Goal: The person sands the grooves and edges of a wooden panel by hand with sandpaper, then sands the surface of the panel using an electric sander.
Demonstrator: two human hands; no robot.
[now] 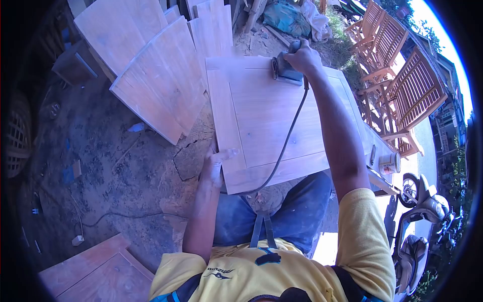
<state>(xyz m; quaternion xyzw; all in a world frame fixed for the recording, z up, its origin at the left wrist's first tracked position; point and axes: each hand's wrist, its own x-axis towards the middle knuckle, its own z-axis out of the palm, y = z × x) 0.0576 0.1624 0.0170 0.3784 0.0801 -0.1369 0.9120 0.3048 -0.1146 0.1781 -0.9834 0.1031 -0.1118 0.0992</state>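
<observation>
A framed wooden panel (282, 116), like a cabinet door, lies in front of me above my knees. My right hand (304, 58) is wrapped around a grey-blue electric sander (289, 73), which rests on the panel's far edge toward the right. From the sander, a dark cord (289, 136) curves back over the panel to its near left corner. My left hand (217, 160), whitened with dust, grips the panel's left edge with the thumb side on top; its other fingers are partly hidden.
Several wooden panels (156, 80) lean at the back left, and another panel (100, 277) lies at the lower left. A tub (389, 163) stands on the bench's right end. Wooden chairs (415, 90) and a motorbike (420, 211) are farther right. A cable (126, 215) crosses the floor.
</observation>
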